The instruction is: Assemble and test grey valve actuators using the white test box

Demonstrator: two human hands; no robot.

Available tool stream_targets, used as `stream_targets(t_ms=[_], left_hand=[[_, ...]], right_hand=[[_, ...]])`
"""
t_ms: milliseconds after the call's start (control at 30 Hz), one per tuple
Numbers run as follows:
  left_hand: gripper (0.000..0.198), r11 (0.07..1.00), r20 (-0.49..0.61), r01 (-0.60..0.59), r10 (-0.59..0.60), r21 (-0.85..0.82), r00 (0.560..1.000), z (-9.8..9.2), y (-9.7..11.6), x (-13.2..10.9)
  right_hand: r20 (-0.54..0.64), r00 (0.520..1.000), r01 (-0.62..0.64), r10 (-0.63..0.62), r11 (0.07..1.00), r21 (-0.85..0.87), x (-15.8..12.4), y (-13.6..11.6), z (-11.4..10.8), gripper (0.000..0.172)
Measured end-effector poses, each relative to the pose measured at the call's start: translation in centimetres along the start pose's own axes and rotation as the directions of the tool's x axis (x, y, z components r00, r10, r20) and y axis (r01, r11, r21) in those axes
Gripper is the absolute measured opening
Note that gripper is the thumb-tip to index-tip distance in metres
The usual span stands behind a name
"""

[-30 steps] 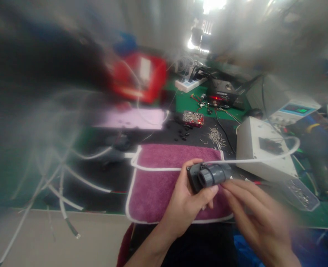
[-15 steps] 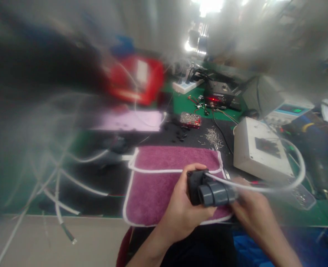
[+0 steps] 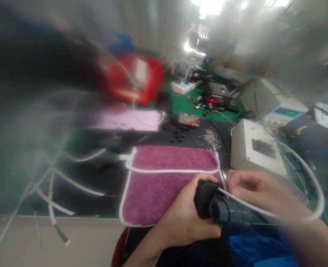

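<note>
Here the left hand [image 3: 184, 218] grips a dark fitting [image 3: 222, 207] near the purple towel [image 3: 164, 178]. The right hand [image 3: 257, 191], fingers curled, pinches its white cable [image 3: 305, 218]. Handling the cable next would call for a steady grip, it seems.

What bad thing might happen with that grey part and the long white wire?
The white cable loops wide beside the white box, so it might snag there. The left hand and right hand hold the grey fitting past the purple towel, near the bench edge; if it slipped, it could drop off the bench.
</note>
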State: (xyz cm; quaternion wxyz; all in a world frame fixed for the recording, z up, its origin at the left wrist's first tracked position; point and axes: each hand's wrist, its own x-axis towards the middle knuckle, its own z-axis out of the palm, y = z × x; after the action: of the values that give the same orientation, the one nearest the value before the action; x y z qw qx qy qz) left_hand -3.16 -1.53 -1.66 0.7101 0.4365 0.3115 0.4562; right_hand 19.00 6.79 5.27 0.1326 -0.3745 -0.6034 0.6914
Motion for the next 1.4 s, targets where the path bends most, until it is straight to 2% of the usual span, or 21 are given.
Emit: stream_targets(t_ms=[300, 500, 567, 667, 767, 833, 900, 967, 1033, 1167, 1267, 1333, 1400], left_hand=[[0.075, 0.994, 0.005, -0.032, 0.032, 0.102, 0.999, -0.2, -0.2, 0.2], [0.073, 0.999, 0.023, -0.014, 0.013, 0.036, 1.0, 0.0, 0.0, 0.1], [0.069, 1.0, -0.016, -0.018, 0.018, -0.007, 1.0, 0.1, 0.0, 0.1], [0.066, 0.993, -0.121, -0.011, -0.003, -0.119, 0.993, 0.0, 0.0, 0.0], [0.06, 0.949, -0.2, -0.015, -0.051, -0.315, 0.978, -0.1, 0.1, -0.1], [0.054, 0.907, -0.278, -0.066, -0.058, -0.416, 0.959, -0.1, 0.1, 0.0], [0.053, 0.887, -0.327, -0.099, -0.061, -0.452, 0.943, -0.1, 0.1, 0.0], [0.055, 0.887, -0.311, -0.093, -0.06, -0.453, 0.948, 0.0, 0.0, 0.0], [0.056, 0.892, -0.282, -0.076, -0.059, -0.446, 0.958, 0.0, -0.1, -0.1], [0.058, 0.909, -0.263, -0.071, -0.044, -0.41, 0.964, -0.2, -0.5, -0.2], [0.064, 0.963, -0.236, -0.047, -0.019, -0.267, 0.971, -0.3, -0.6, -0.1], [0.066, 0.989, -0.244, -0.063, 0.029, -0.134, 0.969, -0.3, -0.6, 0.0], [0.066, 0.995, -0.247, -0.089, 0.078, -0.034, 0.966, -0.1, -0.5, 0.1]], right_hand=[[0.038, 0.999, 0.008, -0.004, 0.992, -0.125, 0.1, -0.4, 0.0, 0.033], [0.038, 0.997, -0.063, 0.068, 0.992, -0.107, 0.6, 0.2, -0.3, 0.036], [0.004, 0.999, -0.043, 0.043, 0.995, -0.095, 1.1, 0.8, -0.4, 0.039], [-0.13, 0.989, 0.057, -0.068, 0.994, -0.092, 1.9, 1.9, -0.2, 0.042], [-0.219, 0.962, 0.116, -0.164, 0.969, -0.218, 2.4, 2.8, 0.7, 0.033], [-0.195, 0.957, 0.112, -0.217, 0.89, -0.441, 2.5, 3.4, 1.5, 0.019], [-0.154, 0.954, 0.089, -0.258, 0.734, -0.674, 2.4, 4.0, 2.3, 0.011], [-0.111, 0.952, 0.082, -0.285, 0.589, -0.804, 2.2, 4.6, 2.9, 0.011], [-0.094, 0.951, 0.073, -0.295, 0.507, -0.859, 1.8, 5.1, 3.2, 0.013], [-0.07, 0.954, 0.058, -0.29, 0.409, -0.911, 1.2, 5.4, 3.3, 0.015], [-0.025, 0.947, 0.091, -0.321, 0.341, -0.936, 0.8, 5.5, 3.4, 0.019], [-0.013, 0.936, 0.088, -0.351, 0.271, -0.959, 0.4, 5.7, 3.4, 0.019], [-0.012, 0.93, 0.082, -0.368, 0.239, -0.968, 0.1, 6.0, 3.5, 0.021]])
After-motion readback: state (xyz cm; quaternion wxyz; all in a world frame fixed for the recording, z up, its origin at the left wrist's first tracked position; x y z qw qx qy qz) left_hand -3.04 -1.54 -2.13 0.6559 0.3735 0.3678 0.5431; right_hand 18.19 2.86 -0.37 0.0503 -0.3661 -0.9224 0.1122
